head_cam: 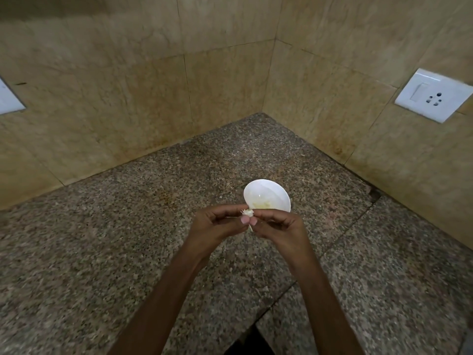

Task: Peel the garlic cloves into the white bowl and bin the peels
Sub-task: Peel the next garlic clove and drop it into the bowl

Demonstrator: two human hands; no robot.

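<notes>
Both forearms come up from below and angle in toward each other, so the wrists close to a narrow V and the two hands meet at the fingertips. The left hand (217, 224) has its fingers curled in, thumb tip forward, and it pinches one side of a small pale clove (247, 212). The right hand (279, 226) mirrors it, fingers bent and thumb tucked close against the left thumb, pinching the clove's other side. Neither hand is spread at all; each is closed to a tight fingertip grip on that one clove, which sits right between them with frayed bits of skin showing at its top. A thin strip of peel (250, 228) hangs down just under the thumbs.

Just beyond the fingertips, partly hidden by them, stands the bowl (266, 193), tipped a little toward the viewer, with some pale yellowish pieces (261, 204) in its bottom. The hands are held above the speckled counter (128, 239). Well off beyond the right hand, a white socket (432, 94) is set in the tan tiled wall (128, 85).
</notes>
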